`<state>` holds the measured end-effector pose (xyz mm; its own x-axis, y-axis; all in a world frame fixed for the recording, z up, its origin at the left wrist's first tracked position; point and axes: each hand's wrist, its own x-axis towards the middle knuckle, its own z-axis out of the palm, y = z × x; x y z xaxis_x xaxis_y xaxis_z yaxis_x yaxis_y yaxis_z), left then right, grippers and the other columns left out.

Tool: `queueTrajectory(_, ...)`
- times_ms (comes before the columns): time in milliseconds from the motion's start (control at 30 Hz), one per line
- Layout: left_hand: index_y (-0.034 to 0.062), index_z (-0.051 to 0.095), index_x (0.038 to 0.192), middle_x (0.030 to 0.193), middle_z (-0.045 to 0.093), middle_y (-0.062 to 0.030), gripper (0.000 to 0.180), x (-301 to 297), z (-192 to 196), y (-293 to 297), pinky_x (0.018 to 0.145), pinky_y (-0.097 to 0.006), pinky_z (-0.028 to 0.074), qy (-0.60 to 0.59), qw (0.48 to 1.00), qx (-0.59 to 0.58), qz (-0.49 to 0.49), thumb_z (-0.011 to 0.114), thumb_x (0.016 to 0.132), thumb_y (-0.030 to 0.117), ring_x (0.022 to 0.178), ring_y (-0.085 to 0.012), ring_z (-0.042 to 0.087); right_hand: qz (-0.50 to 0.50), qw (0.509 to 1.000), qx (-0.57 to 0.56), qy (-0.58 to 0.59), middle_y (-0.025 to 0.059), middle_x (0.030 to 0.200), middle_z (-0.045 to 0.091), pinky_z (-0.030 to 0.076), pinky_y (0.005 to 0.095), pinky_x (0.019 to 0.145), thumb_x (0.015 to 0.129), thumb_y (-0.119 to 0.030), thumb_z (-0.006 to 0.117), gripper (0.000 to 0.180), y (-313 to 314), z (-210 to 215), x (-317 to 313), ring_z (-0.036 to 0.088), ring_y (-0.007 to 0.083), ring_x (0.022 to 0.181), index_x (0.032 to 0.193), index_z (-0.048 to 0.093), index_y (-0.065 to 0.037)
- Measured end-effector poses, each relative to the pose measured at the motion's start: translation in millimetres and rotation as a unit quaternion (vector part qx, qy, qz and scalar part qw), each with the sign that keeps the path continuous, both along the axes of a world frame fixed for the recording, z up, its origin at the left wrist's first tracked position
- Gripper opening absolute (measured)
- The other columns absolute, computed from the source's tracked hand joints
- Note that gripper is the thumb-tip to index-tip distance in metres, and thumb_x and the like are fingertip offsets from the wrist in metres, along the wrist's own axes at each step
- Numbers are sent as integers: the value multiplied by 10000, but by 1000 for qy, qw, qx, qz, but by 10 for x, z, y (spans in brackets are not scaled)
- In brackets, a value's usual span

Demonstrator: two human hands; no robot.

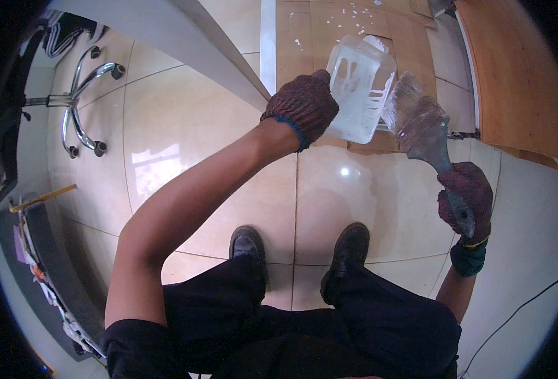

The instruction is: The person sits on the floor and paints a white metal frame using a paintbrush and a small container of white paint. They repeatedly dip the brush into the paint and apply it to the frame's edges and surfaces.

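Observation:
My left hand [301,107], in a dark red knit glove, is closed on the left edge of a translucent plastic tub [353,95]. White paint coats the tub's inside in streaks. In my right hand [467,199], also gloved, is the handle of a wide paintbrush [418,123]. The brush points up and to the left, its whitened bristle tips close beside the tub's right rim. Whether the bristles touch the rim I cannot tell. The glove hides part of the brush handle.
Under and beyond the tub lies cardboard [412,35] spotted with white paint. A pale panel [184,38] slants in from the upper left. Right of the cardboard stands a wooden cabinet [519,76]. A chrome chair base [70,101] is at left; a cable [513,314] runs at lower right.

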<state>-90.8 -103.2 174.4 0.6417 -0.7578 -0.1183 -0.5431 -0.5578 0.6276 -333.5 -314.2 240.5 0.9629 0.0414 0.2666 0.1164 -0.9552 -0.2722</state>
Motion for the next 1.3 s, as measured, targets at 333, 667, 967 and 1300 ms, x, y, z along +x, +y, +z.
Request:
queueTrajectory(333,-32,448,856,601,586,-203,218,-30,-149,19,532,-415,520,11,1000,-14,-11,498,852,180,540,-304,645,-221,840,456,-195,33,645,549,362,216,404,908,-434,530,467,-256,-148,84,457,90,471,1038,598,9)
queueTrajectory(667,-34,460,878,626,591,-214,224,-38,-123,28,573,-419,523,10,999,-26,-18,490,861,188,573,-330,650,-362,606,697,-125,-28,653,534,278,164,352,884,-461,582,414,-426,-253,395,404,20,441,930,607,-50)
queueTrajectory(967,-33,462,903,642,591,-216,228,-42,-107,56,569,-423,525,25,999,-23,-7,493,870,190,574,-320,650,-441,650,612,-93,-36,609,502,318,180,353,885,-472,568,439,-380,-312,495,399,32,426,914,626,-38)
queueTrajectory(1300,-39,451,862,626,583,-185,238,-90,-41,143,533,-392,532,180,983,30,18,512,874,191,572,-291,657,-376,602,693,-125,-42,677,510,348,157,400,879,-434,591,415,-708,-570,223,420,20,500,1017,603,-43)
